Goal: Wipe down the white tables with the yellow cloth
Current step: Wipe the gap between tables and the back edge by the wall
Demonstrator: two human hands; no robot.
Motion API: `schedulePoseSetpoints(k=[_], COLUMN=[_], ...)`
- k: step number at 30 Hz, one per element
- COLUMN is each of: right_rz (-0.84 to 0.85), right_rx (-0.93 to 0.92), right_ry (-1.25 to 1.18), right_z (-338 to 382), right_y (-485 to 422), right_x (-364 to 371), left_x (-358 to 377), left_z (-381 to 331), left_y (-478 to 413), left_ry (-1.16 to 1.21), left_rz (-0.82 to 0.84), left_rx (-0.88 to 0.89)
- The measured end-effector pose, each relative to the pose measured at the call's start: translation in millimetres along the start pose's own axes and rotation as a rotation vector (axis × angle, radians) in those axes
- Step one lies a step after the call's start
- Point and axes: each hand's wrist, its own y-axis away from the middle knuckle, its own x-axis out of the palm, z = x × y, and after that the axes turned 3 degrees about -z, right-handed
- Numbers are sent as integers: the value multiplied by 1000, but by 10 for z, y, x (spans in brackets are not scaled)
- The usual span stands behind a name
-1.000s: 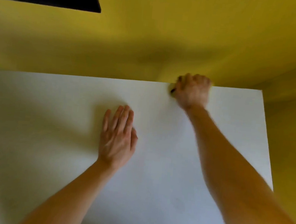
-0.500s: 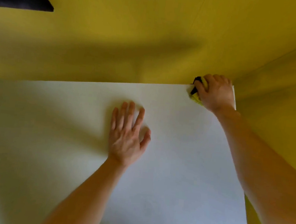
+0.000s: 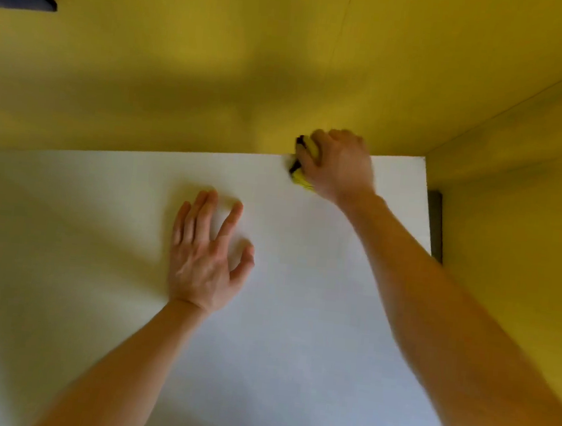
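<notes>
Two grips meet the surface: right grip curls round the cloth at its far edge; left grip lies flat on it, fingers spread wide.

The white table has a smooth, flat top that is dull, not shiny. The yellow cloth looks soft and has a dark edge. The yellow wall is smooth and dull too.

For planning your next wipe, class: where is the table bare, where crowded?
Bare: white table left of the left hand, and between the forearms. Crowded: far edge, where the right hand grips the yellow cloth.
</notes>
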Motion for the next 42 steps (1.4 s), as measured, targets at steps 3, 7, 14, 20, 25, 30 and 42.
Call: schedulePoseSetpoints(k=[3,7,14,20,25,30,42], right_rz=[-8,-41,93,-145,-236,-140,-82], right_rx=[196,260,-195,227,569,849,707], right_ry=[69,164,-82,13,-98,-246,-233], right_z=[-1025,-483,1033,-860,-976,-878,-911], right_y=[192,178,5,273,430,1002,1016], right_x=[-334,-181,221,-132,-119,-253,-308], left_x=[-10,-24,1,-154,-426,-473,-413], left_z=[-8,1,1,-142,-573,-1163,-1292], left_y=[-5,-4,6,-62,-267,-447,-442], left_ry=[12,3,-44,-134,-107,-180,-299], left_rz=[-9,-8,4,180,611,760,754], left_rx=[6,38,73,16,75,245,241])
